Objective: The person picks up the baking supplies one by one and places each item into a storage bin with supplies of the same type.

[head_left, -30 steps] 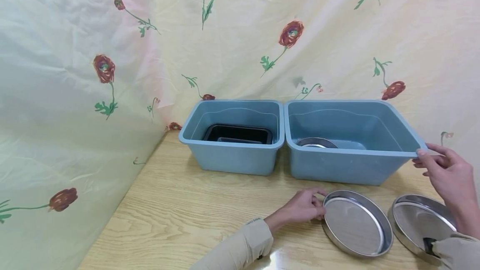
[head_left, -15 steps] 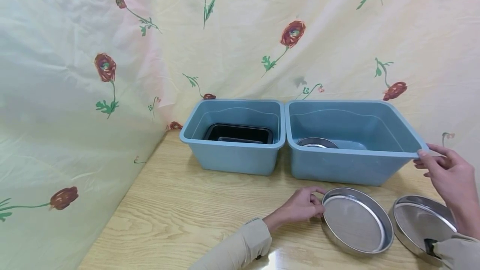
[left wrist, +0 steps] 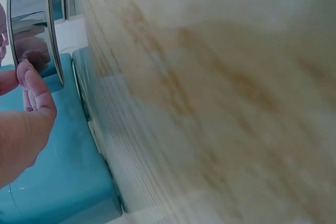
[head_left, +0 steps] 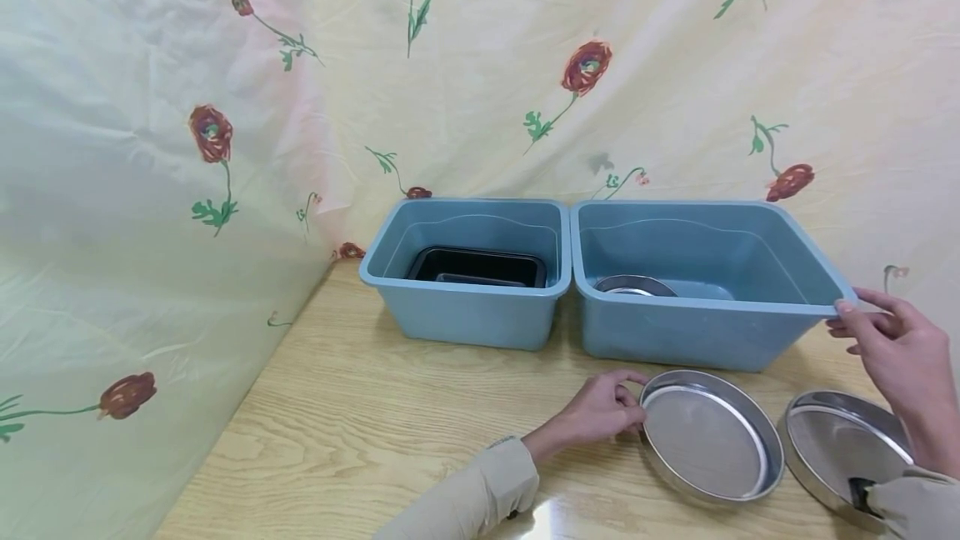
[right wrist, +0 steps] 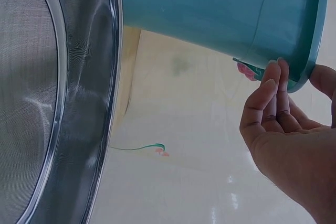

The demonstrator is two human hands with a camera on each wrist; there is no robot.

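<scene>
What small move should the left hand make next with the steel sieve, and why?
Probably lift the sieve and carry it toward the right bin: the left hand already grips its rim, the right hand steadies that bin, and a similar steel pan lies inside.

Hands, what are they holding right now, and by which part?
The left hand grips the near sieve by its left rim. The right hand pinches the right bin at its front right rim corner.

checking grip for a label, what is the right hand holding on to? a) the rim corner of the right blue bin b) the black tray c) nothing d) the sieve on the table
a: the right hand pinches the rim corner of the right blue bin, thumb on top.
</scene>
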